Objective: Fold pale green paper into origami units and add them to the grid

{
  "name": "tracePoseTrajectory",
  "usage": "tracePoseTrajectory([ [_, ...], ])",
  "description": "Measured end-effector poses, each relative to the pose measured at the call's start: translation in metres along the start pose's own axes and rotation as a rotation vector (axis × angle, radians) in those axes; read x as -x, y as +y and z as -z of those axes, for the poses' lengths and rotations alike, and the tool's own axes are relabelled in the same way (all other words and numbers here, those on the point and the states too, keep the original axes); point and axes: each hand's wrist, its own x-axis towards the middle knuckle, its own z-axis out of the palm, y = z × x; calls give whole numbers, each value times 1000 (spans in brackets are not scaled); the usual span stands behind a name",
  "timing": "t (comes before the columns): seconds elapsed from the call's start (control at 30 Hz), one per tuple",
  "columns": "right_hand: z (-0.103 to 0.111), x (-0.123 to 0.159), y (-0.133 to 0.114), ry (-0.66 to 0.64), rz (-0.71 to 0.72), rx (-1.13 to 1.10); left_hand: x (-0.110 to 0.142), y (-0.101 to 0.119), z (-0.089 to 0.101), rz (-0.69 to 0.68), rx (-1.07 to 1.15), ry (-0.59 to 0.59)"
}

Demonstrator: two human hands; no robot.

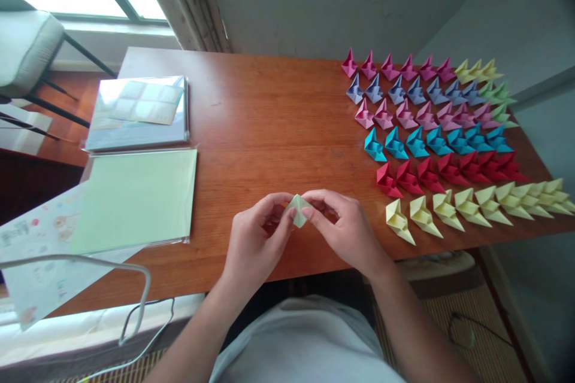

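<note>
A small pale green folded paper [297, 208], roughly diamond-shaped with a crease down its middle, is held above the near edge of the table. My left hand [259, 230] pinches its left side between thumb and fingers. On the opposite side, my right hand [339, 224] grips it the same way, both thumbs lying on the face toward me. The fingertips behind the paper are hidden. Just right of my right hand begins a row of pale yellow origami pieces [398, 221].
More origami rows stand behind: red [408, 176], bright blue [417, 142], pink [405, 114], lavender [397, 90] and magenta [389, 66]. At left on the wooden table [269, 114] lie a pale green paper stack [139, 197] and a plastic-wrapped pack [96, 125]. A white cable [144, 287] curves at lower left.
</note>
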Motion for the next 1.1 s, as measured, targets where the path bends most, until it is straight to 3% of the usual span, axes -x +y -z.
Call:
tracePoseTrajectory([
  [0.23,1,0,6,6,47,215,2,-9,5,-378,-552,141],
  [0.47,-7,0,9,16,132,516,-1,-21,5,-605,-644,-27],
  [0.67,-6,1,15,73,218,609,-5,-23,6,-664,-690,-78],
  [0.93,8,6,12,-140,298,612,-10,-20,8,-649,-624,-99],
  [1.1,9,5,8,-166,298,629,-10,-20,11,-639,-610,-122],
])
